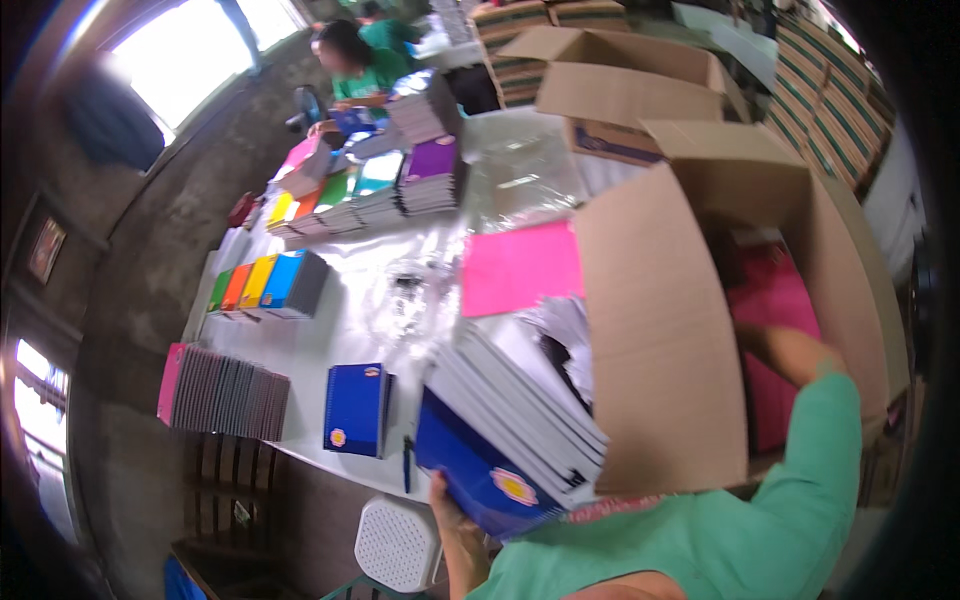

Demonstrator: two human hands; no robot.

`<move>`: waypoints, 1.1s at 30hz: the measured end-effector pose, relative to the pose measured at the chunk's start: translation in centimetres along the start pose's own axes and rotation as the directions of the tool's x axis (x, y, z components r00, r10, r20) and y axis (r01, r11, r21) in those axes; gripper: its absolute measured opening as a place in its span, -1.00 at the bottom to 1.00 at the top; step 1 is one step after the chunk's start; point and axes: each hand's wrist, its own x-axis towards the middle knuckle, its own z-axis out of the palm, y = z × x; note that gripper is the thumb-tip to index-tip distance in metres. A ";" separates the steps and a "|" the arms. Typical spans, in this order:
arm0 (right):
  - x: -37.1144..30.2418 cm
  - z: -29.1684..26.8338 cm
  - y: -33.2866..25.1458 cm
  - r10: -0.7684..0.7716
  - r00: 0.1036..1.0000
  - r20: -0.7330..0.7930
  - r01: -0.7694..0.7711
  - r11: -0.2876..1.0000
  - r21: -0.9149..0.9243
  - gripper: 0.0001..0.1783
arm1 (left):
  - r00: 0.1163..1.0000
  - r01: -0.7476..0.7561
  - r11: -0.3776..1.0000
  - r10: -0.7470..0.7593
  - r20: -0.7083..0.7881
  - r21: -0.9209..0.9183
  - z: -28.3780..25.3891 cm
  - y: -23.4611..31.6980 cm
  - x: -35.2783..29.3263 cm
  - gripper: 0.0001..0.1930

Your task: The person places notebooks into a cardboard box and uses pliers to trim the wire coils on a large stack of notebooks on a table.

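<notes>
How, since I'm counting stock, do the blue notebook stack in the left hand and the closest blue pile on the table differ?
The held stack tilts in the left hand; the near pile lies flat. The held stack is thicker; the near pile is lower. Both show blue covers bearing a flower.

1. I see glaring daylight flood a window (185, 62) at the upper left of the frame.
2. The rough grey wall (125, 290) below it carries a small framed picture (46, 249), far left.
3. Another bright opening (38, 425) glows at lower left.
4. A slatted wooden chair (234, 488) and a white perforated stool (397, 545) stand toward the bottom, by the white surface (348, 322).
</notes>
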 end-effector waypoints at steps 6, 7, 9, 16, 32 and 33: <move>0.6 3.0 0.7 0.146 0.987 -0.068 -0.139 0.985 0.100 -0.69 | 0.985 0.170 0.985 -0.170 0.011 -0.003 -1.6 -0.8 2.9 -0.36; 0.4 3.4 0.8 0.172 0.982 -0.077 -0.162 0.979 0.120 -0.70 | 0.957 0.283 0.955 -0.274 0.092 -0.094 -2.2 -1.2 4.0 -0.36; 0.6 3.8 0.6 0.212 0.970 -0.120 -0.190 0.967 0.171 -0.72 | 0.917 0.367 0.925 -0.341 0.208 -0.101 -2.7 -2.3 5.7 -0.35; -3.1 3.2 1.6 0.387 0.784 -0.485 -0.133 0.868 0.478 -0.75 | 0.823 0.439 0.886 -0.330 0.462 -0.149 0.4 -1.6 9.7 -0.42; -28.0 -32.0 -30.9 -0.102 0.629 -0.770 0.337 0.929 0.151 -0.72 | 0.566 0.666 0.745 -0.530 0.632 0.029 -0.9 3.6 7.7 -0.45; -25.0 -32.1 -30.8 -0.306 0.640 -0.705 0.382 0.923 -0.054 -0.71 | 0.529 0.668 0.740 -0.544 0.651 0.075 -1.3 4.3 7.5 -0.36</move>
